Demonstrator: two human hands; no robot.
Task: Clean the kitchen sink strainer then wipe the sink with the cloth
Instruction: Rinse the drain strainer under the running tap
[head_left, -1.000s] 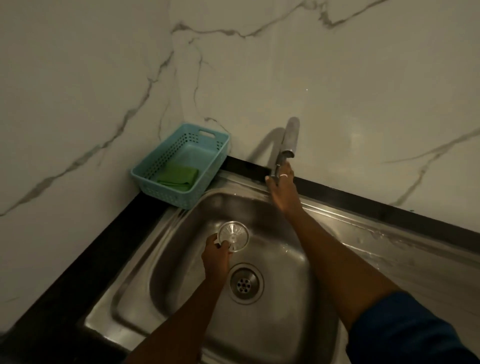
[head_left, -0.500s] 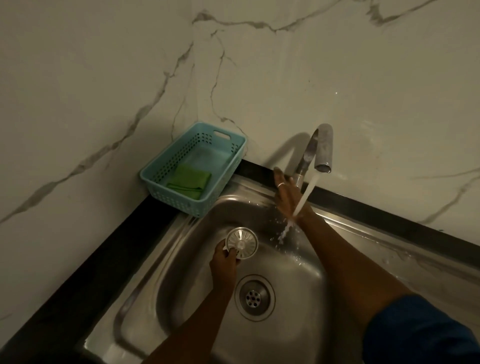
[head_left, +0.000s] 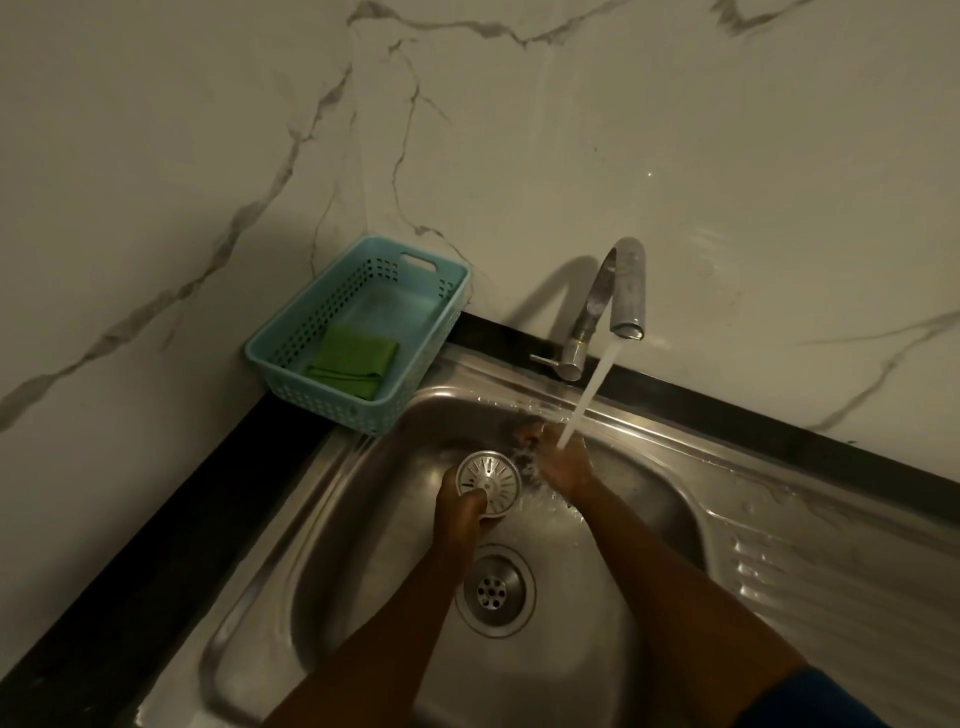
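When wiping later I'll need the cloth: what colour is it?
Green; the cloth lies folded in the light blue basket, clearest in the head view.

A single head-worn wide-angle camera looks forward and steeply down, close over the sink (head_left: 779, 525); the wall corner (head_left: 358, 156) lies at 11 o'clock.

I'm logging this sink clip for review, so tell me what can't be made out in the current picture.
Head view only:
Right hand: fingers blurred by the splashing water.
Strainer: near rim covered by the left hand; any dirt too dim to see.
Cloth: folded, inner layers hidden.
Sink: near rim cut off by the bottom edge.
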